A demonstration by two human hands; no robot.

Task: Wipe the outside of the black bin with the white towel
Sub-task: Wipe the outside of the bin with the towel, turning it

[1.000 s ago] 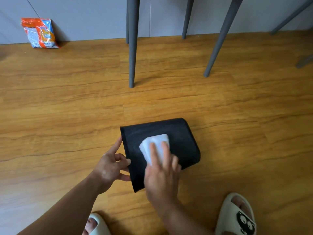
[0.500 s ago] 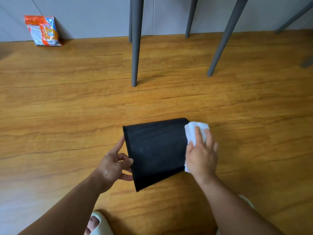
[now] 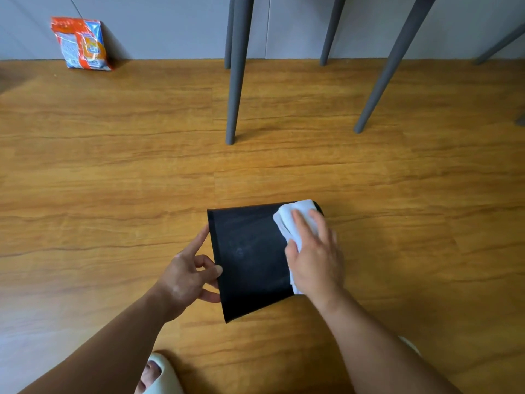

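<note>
Fingers (image 3: 302,227) of the right hand (image 3: 315,263) lie straight and flat on the white towel (image 3: 294,213) and clench nothing. They press the folded cloth against the black bin (image 3: 250,260) at its closed base end. Fingers (image 3: 199,241) of the left hand (image 3: 184,277) grasp the bin at its open rim: the index finger runs along the edge and the thumb rests on the outer wall. The lower fingers appear to hook into the mouth, though the view does not confirm this.

The bin lies on its side on the wooden floor (image 3: 113,194), mouth to the left and base to the right, between the two hands.

Procedure:
- Apply even palm pressure and draw the towel from base to rim in overlapping strokes. Pale smears mark the middle of the wall.
- Brace the rim firmly, since a rounded wall is likely to roll under side load.
- Rotate the bin with the left hand to expose the face resting on the floor.
</note>
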